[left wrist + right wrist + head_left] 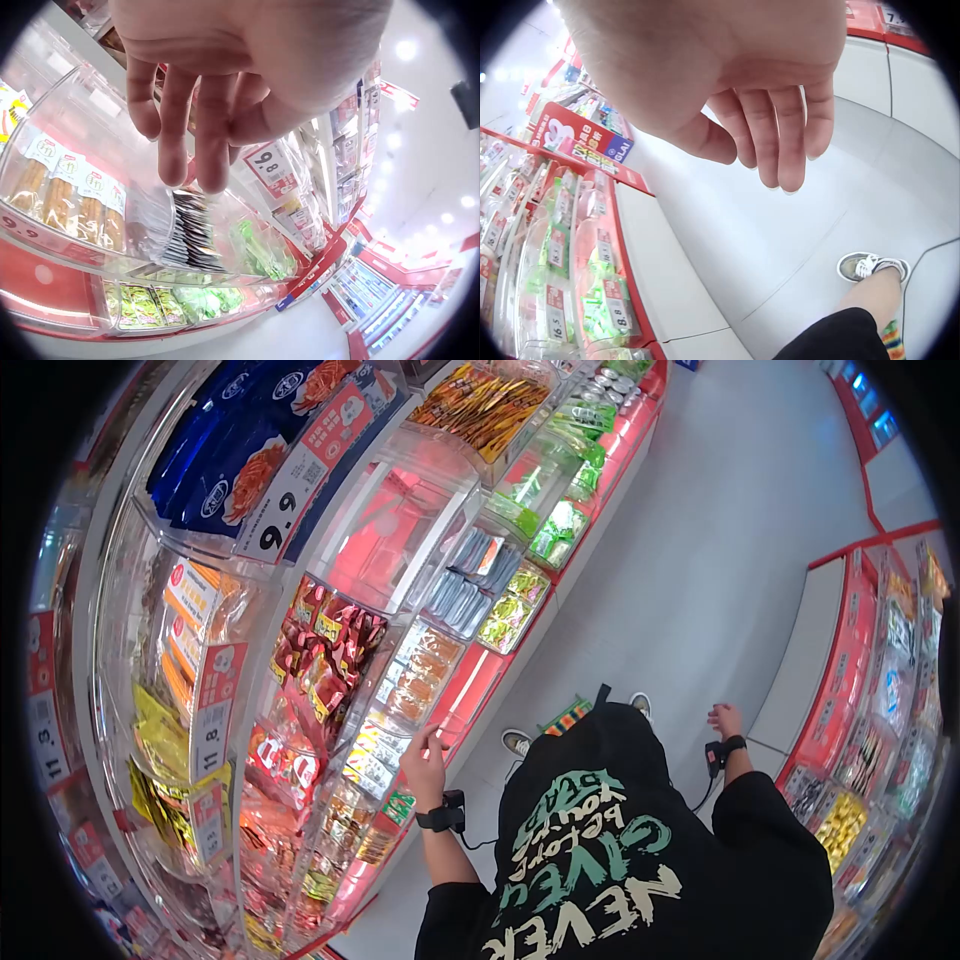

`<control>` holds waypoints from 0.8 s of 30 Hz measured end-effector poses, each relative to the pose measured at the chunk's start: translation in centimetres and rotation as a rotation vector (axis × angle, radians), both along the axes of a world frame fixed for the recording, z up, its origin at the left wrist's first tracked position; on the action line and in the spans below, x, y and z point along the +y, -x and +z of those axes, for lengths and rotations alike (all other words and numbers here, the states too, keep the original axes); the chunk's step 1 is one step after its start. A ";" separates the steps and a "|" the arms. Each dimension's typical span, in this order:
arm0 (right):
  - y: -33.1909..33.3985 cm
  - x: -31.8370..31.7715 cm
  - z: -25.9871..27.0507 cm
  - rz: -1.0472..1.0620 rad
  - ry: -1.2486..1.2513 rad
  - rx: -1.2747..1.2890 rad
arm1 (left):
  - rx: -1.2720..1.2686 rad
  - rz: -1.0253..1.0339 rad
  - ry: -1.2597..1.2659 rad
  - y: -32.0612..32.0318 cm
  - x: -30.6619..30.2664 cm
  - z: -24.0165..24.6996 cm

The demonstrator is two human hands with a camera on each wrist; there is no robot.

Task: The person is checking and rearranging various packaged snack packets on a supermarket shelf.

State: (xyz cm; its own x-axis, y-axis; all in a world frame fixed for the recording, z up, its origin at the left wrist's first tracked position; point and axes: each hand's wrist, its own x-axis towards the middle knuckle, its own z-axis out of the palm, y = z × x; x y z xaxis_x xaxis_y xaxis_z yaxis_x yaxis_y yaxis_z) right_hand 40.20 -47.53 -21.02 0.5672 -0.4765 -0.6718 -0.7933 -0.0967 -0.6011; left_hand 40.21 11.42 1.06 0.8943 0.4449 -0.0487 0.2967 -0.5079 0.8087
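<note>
My left hand [424, 762] hangs beside the lower tier of a snack shelf, near packs of white-and-yellow wrapped snacks [375, 756]. In the left wrist view its fingers are relaxed and hold nothing. Beyond them stand brown sticks in clear packs [66, 191] and a row of dark flat packets [196, 232]. On the other side of my body, my right hand [727, 720] hangs over the aisle, its fingers loosely bent and nothing in them, as the right wrist view shows.
Clear bins hold red-wrapped snacks [325, 650], blue bags [225, 455] and green packets [560, 532]. Grey aisle floor [700, 560] runs between this shelf and another red-edged shelf [850, 650] at the right. A red promotional sign [581, 142] shows in the right wrist view.
</note>
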 end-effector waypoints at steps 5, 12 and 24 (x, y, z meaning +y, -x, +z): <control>-7.8 6.4 7.4 0.152 0.046 -0.212 | 0.074 -0.052 -0.056 0.7 4.7 -0.4; -28.9 11.3 17.7 0.672 -0.134 -0.480 | 0.035 0.182 -0.020 -3.8 2.3 -3.1; -44.6 22.2 13.4 1.400 -0.187 -0.625 | 0.126 0.346 -0.091 -8.8 -12.2 -3.0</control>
